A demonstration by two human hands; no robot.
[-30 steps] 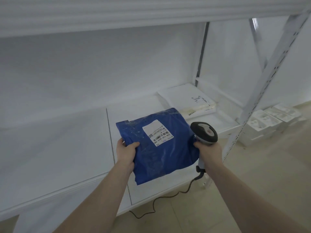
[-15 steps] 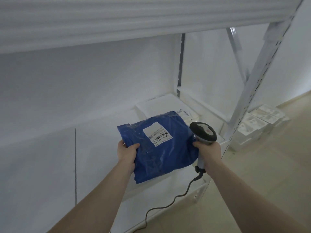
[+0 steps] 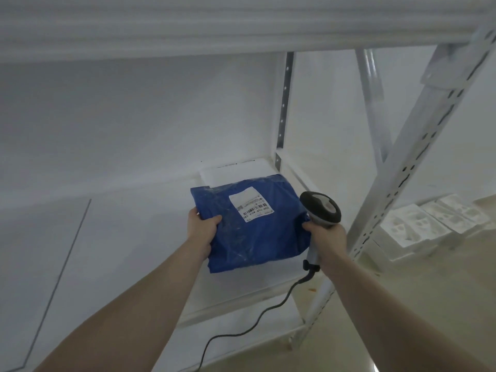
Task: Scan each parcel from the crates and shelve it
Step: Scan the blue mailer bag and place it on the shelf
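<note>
A blue poly-mailer parcel [image 3: 252,224] sits at the centre of the frame, held over the white shelf board [image 3: 128,237] near the shelf's right end. The left hand [image 3: 201,228] grips its left edge, thumb on top and fingers curled beneath. The right hand [image 3: 326,233] is wrapped around the handle of a corded barcode scanner [image 3: 320,210], and its fingertips also press against the parcel's right edge, so both hands steady the package. The white shipping label [image 3: 251,202] with its barcode faces up, and the scanner head sits just beside the parcel's right side, above that edge and not aimed at the label.

Behind the blue parcel, toward the upper middle of the frame, a flat white parcel [image 3: 236,171] already lies on the same board against the back wall, partly hidden by the blue one. That suggests at least one item has been shelved. The blue parcel appears to be at the placing step: it is low over the board beside the rack upright [image 3: 418,146], but whether its underside already touches the board cannot be told. Whether it has been scanned is not shown.

At the right edge of the frame, white moulded packaging blocks [image 3: 418,224] lie on the floor beyond the rack. No crates are in view, so how many parcels remain cannot be judged. The scanner cable [image 3: 257,320] trails down toward the lower middle.
</note>
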